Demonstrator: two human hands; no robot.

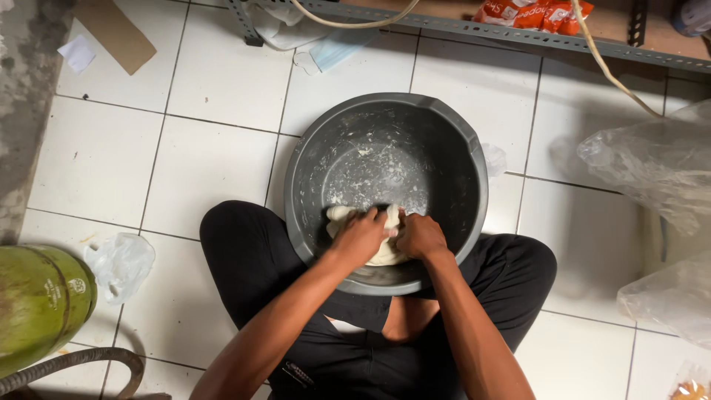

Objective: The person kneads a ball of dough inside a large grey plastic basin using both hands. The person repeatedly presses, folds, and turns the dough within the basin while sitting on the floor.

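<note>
A pale lump of dough (342, 215) lies at the near side of a large dark grey basin (452, 130) that stands on the tiled floor between my crossed legs. My left hand (361, 235) presses down on the dough, fingers curled over it. My right hand (419, 235) grips the dough's right side, close against the left hand. Most of the dough is hidden under both hands. Smears of flour and dough scraps stick to the basin's inner wall and bottom (374, 167).
A green gas cylinder (41, 300) with a hose (81, 359) stands at the left. A crumpled white plastic bag (118, 265) lies beside it. Clear plastic bags (659, 167) sit at the right. A metal shelf rail (474, 30), cardboard (115, 33) and an orange packet (533, 13) lie beyond.
</note>
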